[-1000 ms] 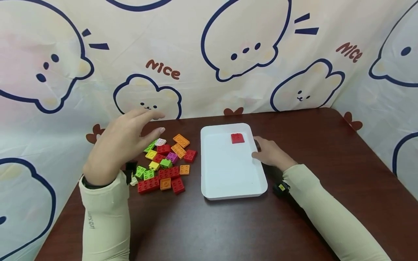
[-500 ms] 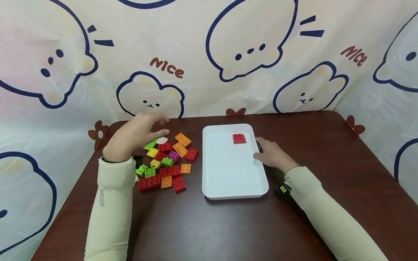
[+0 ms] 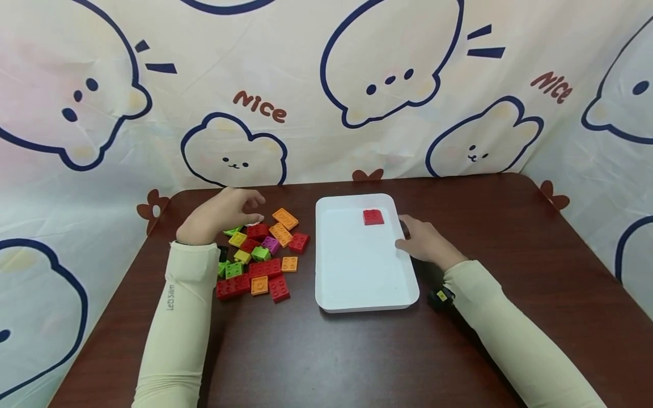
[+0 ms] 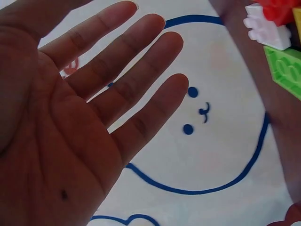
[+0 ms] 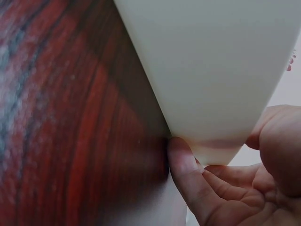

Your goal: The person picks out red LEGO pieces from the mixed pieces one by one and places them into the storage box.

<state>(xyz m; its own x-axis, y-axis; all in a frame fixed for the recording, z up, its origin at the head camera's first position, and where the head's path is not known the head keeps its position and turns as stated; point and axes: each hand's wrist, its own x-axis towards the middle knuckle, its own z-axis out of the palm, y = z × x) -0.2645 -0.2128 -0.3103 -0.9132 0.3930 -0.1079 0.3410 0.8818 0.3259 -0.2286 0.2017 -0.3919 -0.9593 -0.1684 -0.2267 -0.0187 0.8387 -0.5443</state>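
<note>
My left hand (image 3: pixel 224 212) is over the far left of a heap of toy building bricks, its thumb beside a white brick (image 4: pixel 270 32) mostly hidden in the head view. In the left wrist view its fingers are spread, with nothing in the palm. A green brick (image 4: pixel 288 68) lies beside the white one. With my right hand (image 3: pixel 422 240) I grip the right side of a white tray (image 3: pixel 357 307); the right wrist view has the thumb and fingers about its wall (image 5: pixel 211 70). One red brick (image 3: pixel 373 217) lies inside, near the far end.
Red, orange, yellow, green and purple bricks make up the heap, including a long red brick (image 3: pixel 233 287) at its near side and a purple brick (image 3: pixel 271 245) near the middle. A patterned cloth (image 3: pixel 326 153) hangs behind the dark wooden table (image 3: pixel 326 357).
My left hand has moved right and come down toward the white brick at the heap's far side. The right hand, tray and red brick keep their places; the head view shifted slightly.
</note>
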